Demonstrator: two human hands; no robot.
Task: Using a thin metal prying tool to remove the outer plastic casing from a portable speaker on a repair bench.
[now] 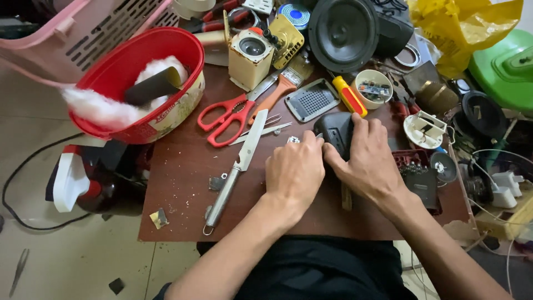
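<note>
Both hands on a black box (pixel 337 133) near the middle of the tabletop (pixel 183 183), left hand (pixel 294 172) curled at its side, right hand (pixel 363 158) gripping its top, knife (pixel 239 166) and red scissors (pixel 230 116) just left

A low brown desk (pixel 183 183), scuffed and dusted with pale crumbs, stood on a floor (pixel 83 261) of light beige tiles with thin grout lines. A black cable (pixel 22 214) looped over the tiles at the left, and a pink slatted basket (pixel 83 28) rose in the upper left corner. The light was soft and even, throwing only faint shadows.
</note>
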